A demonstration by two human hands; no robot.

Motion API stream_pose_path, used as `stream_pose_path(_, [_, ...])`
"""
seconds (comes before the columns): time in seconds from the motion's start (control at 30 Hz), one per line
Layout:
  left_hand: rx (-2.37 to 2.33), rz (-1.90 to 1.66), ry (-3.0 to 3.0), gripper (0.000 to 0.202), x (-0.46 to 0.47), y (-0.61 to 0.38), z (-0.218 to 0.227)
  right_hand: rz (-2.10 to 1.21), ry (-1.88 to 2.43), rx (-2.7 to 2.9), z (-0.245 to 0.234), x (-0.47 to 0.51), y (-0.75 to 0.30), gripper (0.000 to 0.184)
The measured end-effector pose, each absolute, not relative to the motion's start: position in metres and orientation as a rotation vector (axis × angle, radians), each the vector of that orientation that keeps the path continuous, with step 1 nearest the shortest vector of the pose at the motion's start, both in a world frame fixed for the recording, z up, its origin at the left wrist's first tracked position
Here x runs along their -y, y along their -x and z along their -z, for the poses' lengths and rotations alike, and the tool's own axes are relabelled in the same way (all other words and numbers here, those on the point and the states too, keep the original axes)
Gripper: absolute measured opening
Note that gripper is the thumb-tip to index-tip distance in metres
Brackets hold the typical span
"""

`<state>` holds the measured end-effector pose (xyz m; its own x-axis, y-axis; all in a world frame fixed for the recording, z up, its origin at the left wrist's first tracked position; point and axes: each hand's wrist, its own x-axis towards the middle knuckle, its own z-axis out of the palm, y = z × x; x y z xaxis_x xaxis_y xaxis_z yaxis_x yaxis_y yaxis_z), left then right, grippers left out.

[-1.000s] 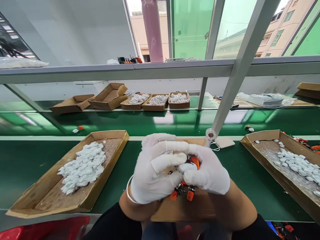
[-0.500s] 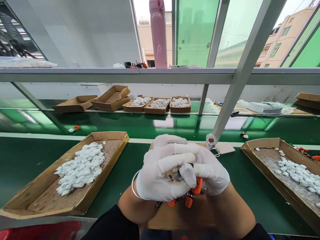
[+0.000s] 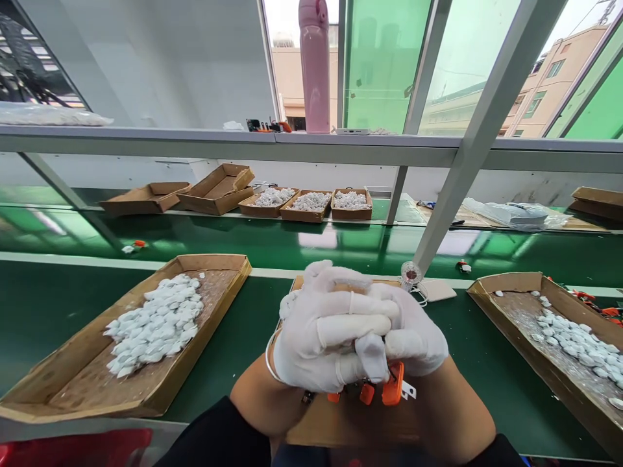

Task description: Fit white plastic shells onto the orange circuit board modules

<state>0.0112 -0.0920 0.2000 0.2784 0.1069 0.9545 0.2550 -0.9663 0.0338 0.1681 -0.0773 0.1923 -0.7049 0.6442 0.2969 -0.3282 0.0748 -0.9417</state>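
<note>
Both hands wear white gloves and are clasped together over a cardboard box (image 3: pixel 350 421). My left hand (image 3: pixel 326 331) has its fingers laid across those of my right hand (image 3: pixel 418 334). Pinched between the two thumbs is a small pale white cap (image 3: pixel 372 358). Right under it sits an orange plug piece (image 3: pixel 392 385) with flat metal prongs pointing right; whether the two are joined I cannot tell. More orange pieces (image 3: pixel 366 394) show beneath my left hand. My fingers hide the rest of what they grip.
A cardboard tray (image 3: pixel 233 285) of white caps lies to the left, another tray (image 3: pixel 511 282) to the right. A small clear fan-like item (image 3: pixel 411 275) and a white power bank (image 3: pixel 438 289) are beyond my right hand. Smaller boxes (image 3: pixel 304 216) stand behind, under a shelf (image 3: pixel 195 146).
My hands have closed tighter together, the left fingers reaching further over the right. The white cap has shifted slightly right and down, and the orange plug piece's metal prongs now show.
</note>
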Motion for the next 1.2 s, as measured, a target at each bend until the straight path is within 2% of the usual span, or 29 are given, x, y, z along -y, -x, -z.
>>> stream_pose_path(0.2, [0.148,1.957,2.515,0.068,0.076,-0.012,-0.199,-1.766,0.189,1.532,-0.201,0.078,-0.162,0.051])
stream_pose_path(0.3, [0.196,1.997,2.476,0.064,0.076,-0.011,-0.2,-1.78,0.286,1.525,-0.205,0.081,-0.162,0.047])
stream_pose_path(0.43, [0.182,1.978,2.495,0.039,0.078,-0.012,-0.205,-1.771,0.341,1.454,-0.208,0.085,-0.162,0.044])
stream_pose_path(0.5, [0.16,2.0,2.512,0.036,0.079,-0.011,-0.206,-1.774,0.299,1.448,-0.207,0.086,-0.162,0.041])
stream_pose_path(0.57, [0.163,2.004,2.557,0.042,0.078,-0.008,-0.205,-1.77,0.261,1.44,-0.206,0.087,-0.161,0.037])
stream_pose_path(0.73, [0.331,1.931,2.608,0.08,0.073,0.003,-0.198,-1.706,0.247,1.269,-0.204,0.087,-0.166,0.037])
stream_pose_path(0.97, [0.212,1.793,2.483,0.044,0.069,0.006,-0.204,-1.539,0.306,1.276,-0.201,0.085,-0.168,0.039])
stream_pose_path(1.2, [0.217,1.744,2.476,0.042,0.061,0.003,-0.203,-1.528,0.391,1.318,-0.2,0.079,-0.169,0.039])
